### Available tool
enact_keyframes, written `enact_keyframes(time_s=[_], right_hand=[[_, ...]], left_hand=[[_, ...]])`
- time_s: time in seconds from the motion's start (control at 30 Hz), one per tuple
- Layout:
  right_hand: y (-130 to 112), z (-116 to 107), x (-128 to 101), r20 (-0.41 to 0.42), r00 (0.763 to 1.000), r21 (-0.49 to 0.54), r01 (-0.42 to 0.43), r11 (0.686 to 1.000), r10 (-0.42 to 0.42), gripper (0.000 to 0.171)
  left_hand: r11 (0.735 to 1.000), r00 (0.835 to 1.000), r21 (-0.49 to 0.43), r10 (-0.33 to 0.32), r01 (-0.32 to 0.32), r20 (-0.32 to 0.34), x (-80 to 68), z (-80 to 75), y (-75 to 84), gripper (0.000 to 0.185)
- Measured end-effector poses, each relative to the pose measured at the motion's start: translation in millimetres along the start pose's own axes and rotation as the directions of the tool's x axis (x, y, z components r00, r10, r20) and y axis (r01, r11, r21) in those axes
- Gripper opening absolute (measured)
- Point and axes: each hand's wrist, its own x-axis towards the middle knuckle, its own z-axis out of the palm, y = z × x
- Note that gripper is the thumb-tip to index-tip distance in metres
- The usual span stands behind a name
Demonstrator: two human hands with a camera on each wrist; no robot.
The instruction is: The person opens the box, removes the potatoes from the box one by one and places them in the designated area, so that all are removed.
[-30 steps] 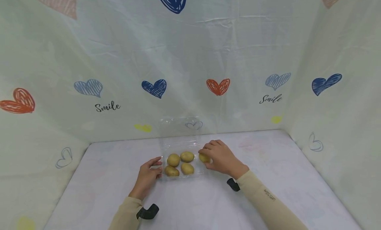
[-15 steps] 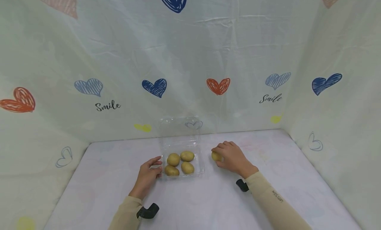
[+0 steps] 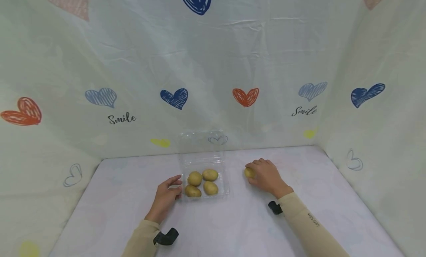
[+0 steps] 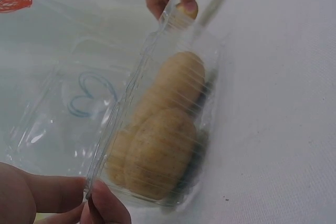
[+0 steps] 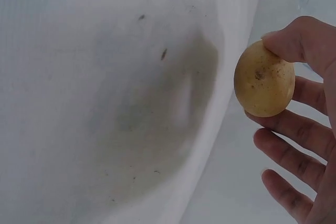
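Observation:
A clear plastic clamshell box point(image 3: 223, 167) stands on the table with its lid raised, and several yellow potatoes point(image 3: 202, 182) lie inside. My left hand point(image 3: 175, 189) pinches the box's near left corner. In the left wrist view the thumb and a finger point(image 4: 102, 203) grip the rim beside the potatoes point(image 4: 163, 129). My right hand point(image 3: 254, 173) is to the right of the box and apart from it. It holds one small potato point(image 3: 249, 172) low over the table. In the right wrist view that potato point(image 5: 264, 78) sits between thumb and fingers point(image 5: 296, 148).
The white table point(image 3: 226, 227) is enclosed at the back and on both sides by a cloth printed with hearts point(image 3: 245, 96). Bare tabletop lies right of the box and in front of both hands.
My right hand has carried the single potato from the box's right edge further right across the table. The left hand and the box have stayed put.

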Motion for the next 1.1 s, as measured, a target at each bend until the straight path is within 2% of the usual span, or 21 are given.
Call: enact_keyframes(time_s=[0.2, 0.73, 1.1], right_hand=[[4.4, 4.3, -3.3, 0.035, 0.998, 0.001, -0.051, 0.999, 0.051, 0.036], [6.0, 12.1, -7.0, 0.079, 0.992, 0.010, -0.097, 0.995, 0.096, 0.037], [5.1, 11.5, -11.0, 0.062, 0.994, 0.011, -0.096, 0.995, 0.095, 0.046]], left_hand=[[1.000, 1.000, 0.000, 0.006, -0.006, -0.002, -0.8, 0.5, -0.1, 0.046], [1.000, 1.000, -0.025, -0.007, 0.007, -0.006, -2.3, 0.8, -1.3, 0.046], [1.000, 1.000, -0.018, 0.008, -0.008, -0.010, -1.7, 1.0, -0.1, 0.046]])
